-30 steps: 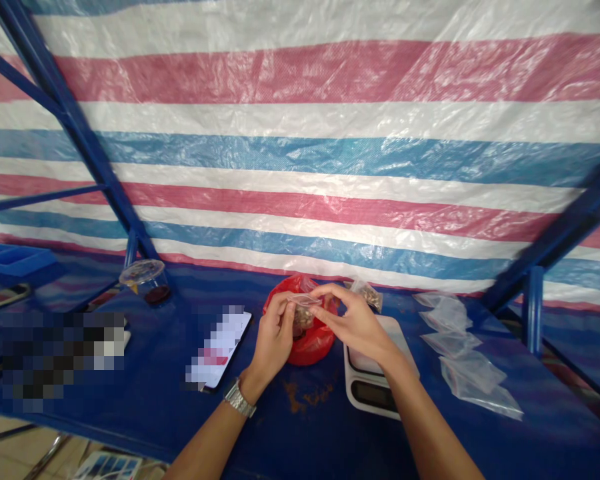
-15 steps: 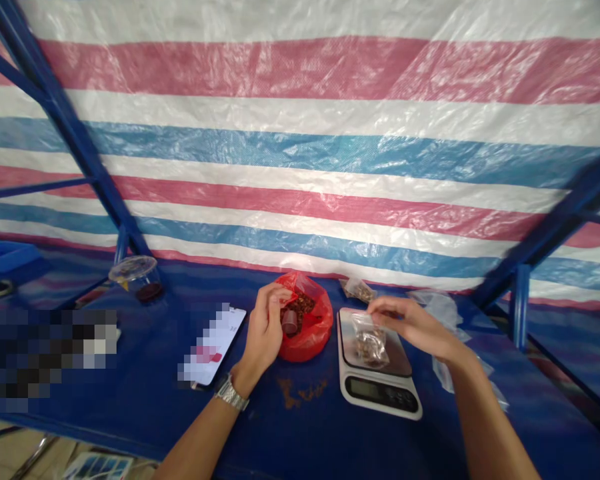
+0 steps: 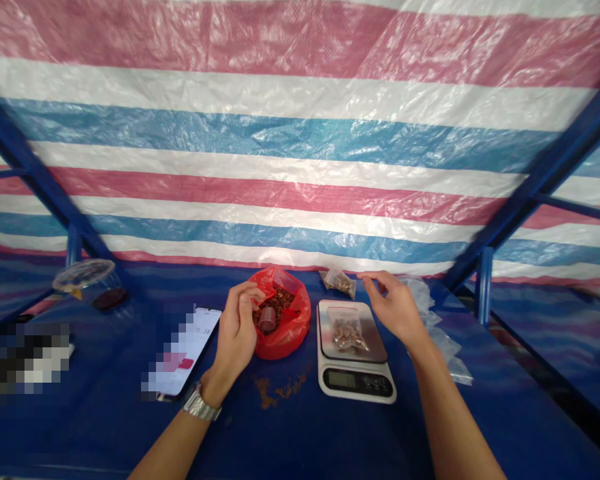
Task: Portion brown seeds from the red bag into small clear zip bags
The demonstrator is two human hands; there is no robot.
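Note:
My left hand [image 3: 240, 327], wearing a metal-band watch, is closed on the left rim of a red plastic bag [image 3: 285, 343]. Brown dried bits [image 3: 284, 301] fill part of that bag, and a small clear cup [image 3: 267, 319] lies on them. On the steel plate of a white kitchen scale [image 3: 325, 381] rests a small clear zip bag [image 3: 349, 332] with brown pieces inside. My right hand [image 3: 390, 303] hovers past the scale's far right corner, fingers apart and holding nothing. Just left of its fingertips lies another filled zip bag [image 3: 340, 283].
Clear plastic bags [image 3: 447, 347] lie loosely right of the scale. A phone [image 3: 187, 353] sits left of my left hand, and a lidded clear tub [image 3: 93, 283] farther left. Brown crumbs [image 3: 275, 390] mark the blue tabletop [image 3: 280, 440]. Striped sheeting [image 3: 300, 153] and blue posts [image 3: 484, 287] stand behind.
My right hand has let go of the zip bag on the scale and moved up and away from it. My left hand stays at the red bag. The view has shifted slightly.

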